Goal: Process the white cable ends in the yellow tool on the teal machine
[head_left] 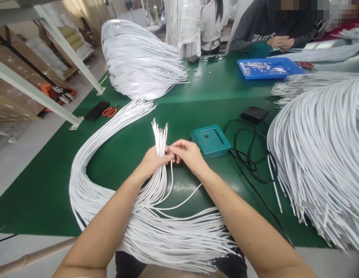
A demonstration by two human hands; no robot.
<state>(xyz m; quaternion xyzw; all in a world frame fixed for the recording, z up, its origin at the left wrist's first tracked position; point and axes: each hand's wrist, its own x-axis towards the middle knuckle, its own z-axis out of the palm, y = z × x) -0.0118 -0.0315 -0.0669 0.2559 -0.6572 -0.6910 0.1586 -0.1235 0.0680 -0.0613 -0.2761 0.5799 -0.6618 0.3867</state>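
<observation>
Closest to us, a wide fan of thin white plastic wires with silvery ends [179, 231] lies at the near edge of the smooth green table [37, 200]. One wire bends out to the right, under the right arm.

Just past it, the left hand [156, 160] is curled around a standing bunch of thin white wires with small metal tips [160, 143], in the middle of the table. The tips point up and away. The right hand [189, 152] is just beside it, fingers bent in and tips close together. One loose white wire [171, 173] goes up to where the fingers of both hands meet — I cannot tell which hand pinches it.

To the left, a long curved bundle of white wires [81, 166] bends around like a big hook. To the right of the hands sits a square teal box with a sunken top [212, 141], and black cords [251, 154] loop next to it. A huge heap of white wires [315, 146] fills the right side.

Farther left are a flat black thing [96, 111] and orange-red handles [110, 111], with a fat white coil of wires [136, 58] beyond. Far right, a blue tray [243, 75] holds tiny bits — and behind it are another person's hands [280, 42].
</observation>
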